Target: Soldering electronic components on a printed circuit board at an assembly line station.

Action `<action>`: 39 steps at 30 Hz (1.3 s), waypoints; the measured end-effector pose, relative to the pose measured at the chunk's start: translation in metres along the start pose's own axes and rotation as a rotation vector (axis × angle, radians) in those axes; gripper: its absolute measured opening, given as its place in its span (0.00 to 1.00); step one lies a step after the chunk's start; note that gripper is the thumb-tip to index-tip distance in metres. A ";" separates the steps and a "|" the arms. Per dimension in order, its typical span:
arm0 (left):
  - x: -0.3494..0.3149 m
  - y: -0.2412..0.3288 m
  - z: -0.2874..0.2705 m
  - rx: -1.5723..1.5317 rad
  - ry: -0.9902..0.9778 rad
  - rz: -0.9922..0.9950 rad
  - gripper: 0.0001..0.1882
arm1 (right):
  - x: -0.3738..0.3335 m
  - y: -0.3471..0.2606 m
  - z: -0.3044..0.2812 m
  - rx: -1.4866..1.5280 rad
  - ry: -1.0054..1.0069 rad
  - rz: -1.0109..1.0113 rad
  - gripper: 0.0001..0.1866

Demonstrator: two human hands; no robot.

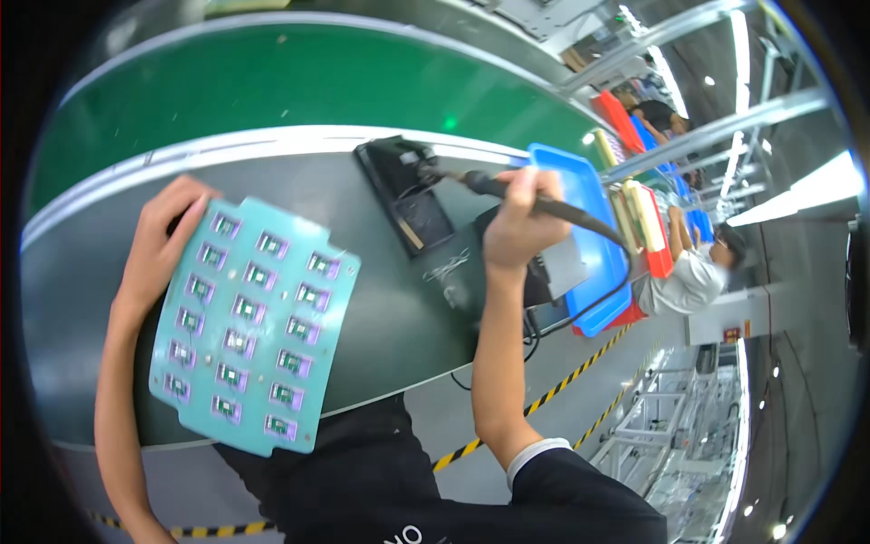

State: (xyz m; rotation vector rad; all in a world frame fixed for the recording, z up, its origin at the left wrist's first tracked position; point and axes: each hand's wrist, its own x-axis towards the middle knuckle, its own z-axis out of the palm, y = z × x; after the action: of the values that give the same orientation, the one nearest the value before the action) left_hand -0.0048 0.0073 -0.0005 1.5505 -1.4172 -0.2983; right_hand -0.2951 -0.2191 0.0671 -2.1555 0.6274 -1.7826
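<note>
My left hand (170,227) is closed on the upper left edge of a turquoise fixture plate (275,319). The plate is tilted up over the bench's near edge, with several small circuit boards (238,342) seated in its cut-outs in rows. In my right hand (523,225) is a soldering iron (485,184), its dark cable (580,216) trailing off to the right. The iron points left, its front end over a black open box (424,220) on the bench; the exact tip is hard to make out.
Right of the box lie thin wires (449,267). A blue tray (594,317) stands at the bench's right end, partly behind my right hand. Beyond the bench runs a green conveyor belt (317,77). Another person (689,276) sits further right by red and blue bins.
</note>
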 end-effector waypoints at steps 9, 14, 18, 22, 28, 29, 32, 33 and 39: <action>-0.002 0.018 0.002 0.007 0.008 -0.051 0.10 | -0.006 0.021 0.008 0.051 -0.154 -0.052 0.09; 0.000 0.023 -0.003 0.001 0.007 -0.052 0.10 | -0.008 0.028 0.022 0.084 -0.148 -0.038 0.06; 0.004 0.026 0.000 -0.008 0.015 -0.046 0.09 | -0.011 0.034 0.021 0.018 -0.125 -0.038 0.06; 0.001 0.023 -0.002 0.024 0.011 -0.036 0.09 | -0.011 0.024 0.019 -0.005 -0.184 -0.094 0.06; -0.006 0.021 -0.001 0.046 -0.006 -0.064 0.10 | -0.016 0.031 0.020 -0.091 -0.159 -0.130 0.07; -0.004 0.022 0.001 0.054 0.003 -0.044 0.11 | -0.017 0.031 0.018 -0.078 -0.159 -0.110 0.07; -0.006 0.026 0.003 0.059 0.001 -0.070 0.12 | -0.024 0.033 0.016 -0.057 -0.199 -0.068 0.07; -0.004 0.026 0.003 0.062 -0.005 -0.059 0.12 | -0.025 0.035 0.017 -0.057 -0.202 -0.066 0.07; -0.006 0.022 0.001 0.060 -0.002 -0.050 0.11 | -0.029 0.027 0.021 -0.042 -0.177 -0.032 0.10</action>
State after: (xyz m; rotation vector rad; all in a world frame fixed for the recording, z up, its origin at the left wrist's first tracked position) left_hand -0.0207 0.0153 0.0133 1.6366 -1.4009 -0.2900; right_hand -0.2827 -0.2302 0.0252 -2.3317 0.5952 -1.5836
